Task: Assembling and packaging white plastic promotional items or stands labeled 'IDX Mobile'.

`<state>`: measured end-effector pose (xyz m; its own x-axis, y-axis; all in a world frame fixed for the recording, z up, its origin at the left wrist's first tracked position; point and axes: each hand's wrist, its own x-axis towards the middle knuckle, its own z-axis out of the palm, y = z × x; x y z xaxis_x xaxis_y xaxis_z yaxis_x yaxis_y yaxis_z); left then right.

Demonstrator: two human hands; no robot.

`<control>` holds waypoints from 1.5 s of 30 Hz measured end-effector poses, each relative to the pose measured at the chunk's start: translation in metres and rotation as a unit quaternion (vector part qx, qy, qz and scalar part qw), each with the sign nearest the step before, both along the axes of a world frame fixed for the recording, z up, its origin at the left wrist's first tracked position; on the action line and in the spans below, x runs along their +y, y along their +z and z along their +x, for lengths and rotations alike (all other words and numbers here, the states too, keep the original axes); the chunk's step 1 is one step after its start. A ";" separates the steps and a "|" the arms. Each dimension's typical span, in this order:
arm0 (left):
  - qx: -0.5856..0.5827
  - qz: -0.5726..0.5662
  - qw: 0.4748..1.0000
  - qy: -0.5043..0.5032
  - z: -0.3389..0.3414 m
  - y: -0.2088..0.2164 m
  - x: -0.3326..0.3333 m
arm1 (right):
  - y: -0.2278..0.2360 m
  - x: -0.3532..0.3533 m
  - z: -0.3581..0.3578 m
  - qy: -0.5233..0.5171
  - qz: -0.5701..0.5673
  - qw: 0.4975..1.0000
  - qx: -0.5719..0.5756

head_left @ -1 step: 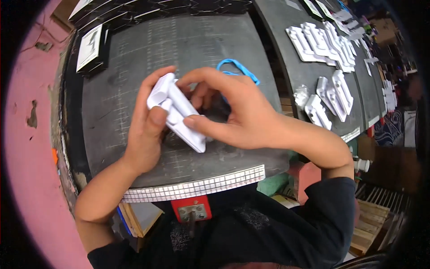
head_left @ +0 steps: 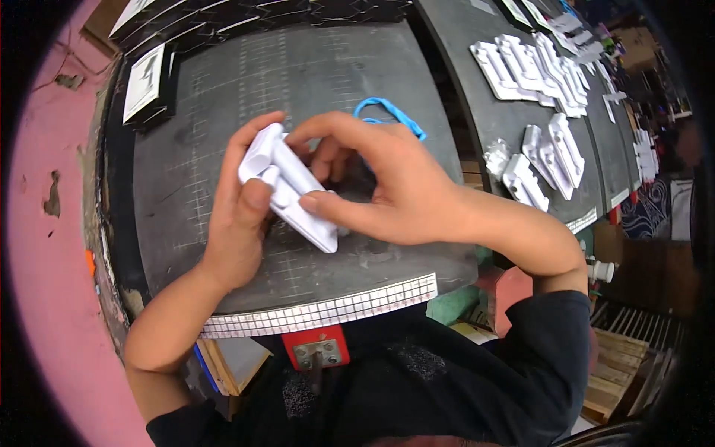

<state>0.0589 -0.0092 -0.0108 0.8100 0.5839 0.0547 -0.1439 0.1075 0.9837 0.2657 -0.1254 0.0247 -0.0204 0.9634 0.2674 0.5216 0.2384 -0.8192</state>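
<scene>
Both my hands hold a white moulded plastic tray (head_left: 307, 223) tilted above the dark worktop. A white tube-shaped piece (head_left: 296, 171) lies along it, and a wider white end (head_left: 260, 153) sits at its upper left. My left hand (head_left: 237, 201) wraps the upper left side, its thumb pressed on the front. The thumb of my right hand (head_left: 402, 179) presses on the tray's right side, while its other fingers curl behind the upper edge. Those fingertips are partly hidden. Just beyond my right hand lies a blue loop of band (head_left: 398, 112).
Black boxes (head_left: 223, 21) line the worktop's far edge, and a black box with a white top (head_left: 146, 83) stands at the far left. On the right-hand table are several white moulded trays (head_left: 514, 67) and a clear plastic bag (head_left: 497, 158). A gridded strip (head_left: 328, 309) edges the near side.
The whole scene has shifted slightly left in view. My hands keep the same hold on the white tray.
</scene>
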 end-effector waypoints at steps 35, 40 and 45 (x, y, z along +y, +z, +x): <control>0.018 -0.209 0.964 -0.162 -0.005 0.010 -0.003 | -0.008 -0.013 0.018 0.042 0.251 0.967 -0.020; 0.029 -0.213 0.952 -0.219 -0.009 0.013 -0.010 | -0.028 -0.019 0.009 -0.018 0.267 0.961 -0.063; 0.029 -0.219 0.935 -0.277 -0.011 0.016 -0.010 | -0.024 -0.025 0.016 -0.020 0.217 0.976 0.004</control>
